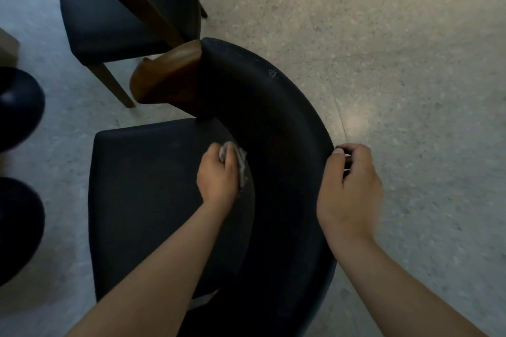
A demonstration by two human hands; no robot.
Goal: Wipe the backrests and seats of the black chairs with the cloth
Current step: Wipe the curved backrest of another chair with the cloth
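Observation:
A black chair stands right below me, with its padded seat [145,194] on the left and its curved black backrest [273,123] arching to the right. My left hand [217,175] presses a crumpled grey cloth [241,161] against the back edge of the seat, where it meets the backrest. My right hand [351,180] grips the top rim of the backrest from the outer side. A brown wooden armrest [167,76] joins the backrest's far end.
A second black chair [109,16] with wooden legs stands at the upper left. Two dark rounded shapes [19,107] sit at the left edge. Speckled grey floor [397,49] spreads to the right and beyond.

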